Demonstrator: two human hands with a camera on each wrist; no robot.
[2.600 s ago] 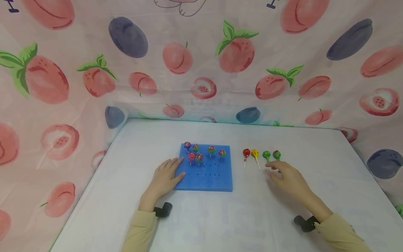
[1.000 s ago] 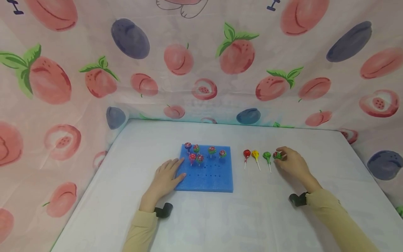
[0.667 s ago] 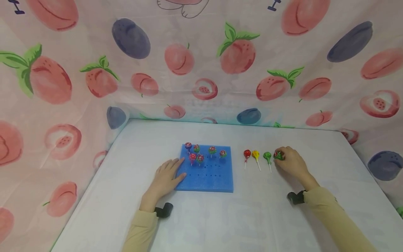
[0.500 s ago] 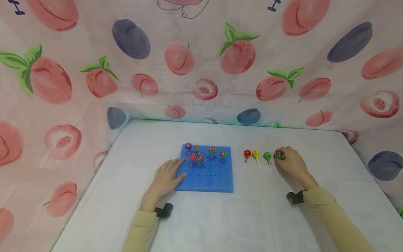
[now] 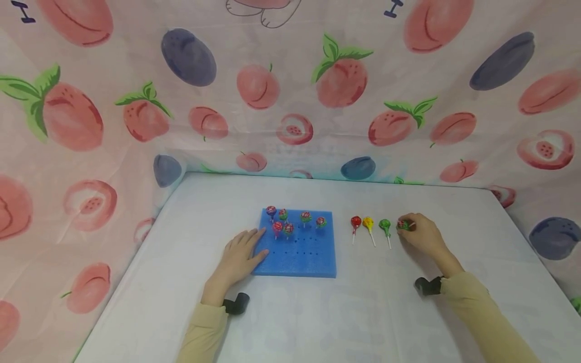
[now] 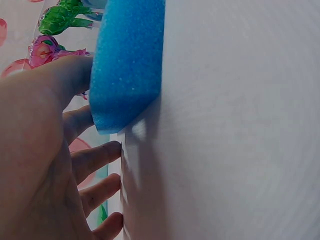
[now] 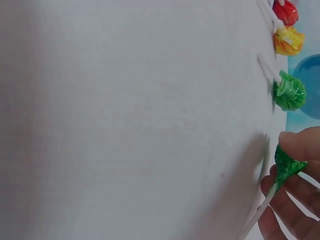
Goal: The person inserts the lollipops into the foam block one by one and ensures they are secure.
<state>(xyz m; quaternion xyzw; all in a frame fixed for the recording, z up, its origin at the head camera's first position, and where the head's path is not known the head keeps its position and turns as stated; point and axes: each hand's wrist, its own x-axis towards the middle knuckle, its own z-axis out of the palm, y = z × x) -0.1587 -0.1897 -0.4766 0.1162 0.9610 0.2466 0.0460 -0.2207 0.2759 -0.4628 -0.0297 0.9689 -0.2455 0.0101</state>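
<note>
My left hand [image 5: 236,259] rests at the left edge of a blue foam board [image 5: 295,264], its fingers spread and fairly straight. In the left wrist view, the thumb lies against the foam [image 6: 130,60] and the other fingers reach along its side. Several lollipops stand upright in the board's back holes, one of them purple [image 5: 271,210] and one pink [image 5: 277,228]. My right hand [image 5: 424,234] pinches a green-and-red lollipop [image 5: 402,225] by its head, at the right end of a row. Its white stick [image 7: 260,215] shows in the right wrist view, pointing away from the fingers.
Left of the right hand, a red lollipop [image 5: 356,222], a yellow lollipop [image 5: 368,223] and a green lollipop [image 5: 385,225] lie on the white tabletop [image 5: 363,302]. Rows of small holes run across the board's front half. A fruit-patterned cloth [image 5: 290,91] hangs behind the table.
My right hand has moved from beside the green lollipop to the rightmost one and taken hold of its head; that lollipop has turned slightly in the fingers. My left hand has stayed at the board.
</note>
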